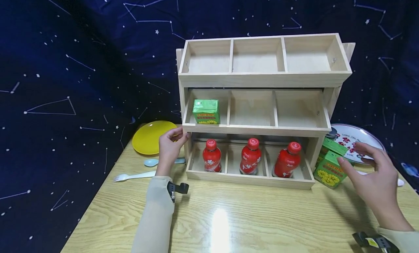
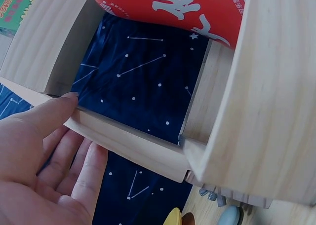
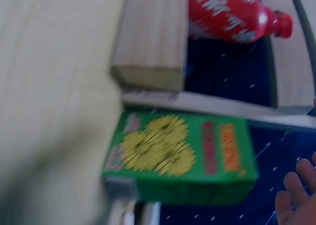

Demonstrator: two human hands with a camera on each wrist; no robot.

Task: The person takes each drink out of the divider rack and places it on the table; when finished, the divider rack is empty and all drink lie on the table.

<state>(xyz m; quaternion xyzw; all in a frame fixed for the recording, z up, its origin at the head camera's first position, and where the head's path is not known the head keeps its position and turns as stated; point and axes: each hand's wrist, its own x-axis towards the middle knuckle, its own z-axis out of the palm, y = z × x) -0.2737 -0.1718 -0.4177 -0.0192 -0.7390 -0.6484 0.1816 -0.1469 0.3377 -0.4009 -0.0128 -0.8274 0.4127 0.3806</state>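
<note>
A three-tier wooden shelf rack stands on the table. My left hand grips its left side post, thumb on one face and fingers behind, as the left wrist view shows with the post. Just right of the rack, my right hand hovers with fingers spread and holds nothing. Nearest to it is a green drink carton with yellow flowers, upright against the rack's right side; a second green carton is partly hidden behind it. Another carton sits in the middle tier's left compartment.
Three red bottles, left, middle and right, stand in the bottom tier's compartments. Left of the rack are a yellow plate, a blue spoon and a white fork. A patterned white plate lies behind the right cartons.
</note>
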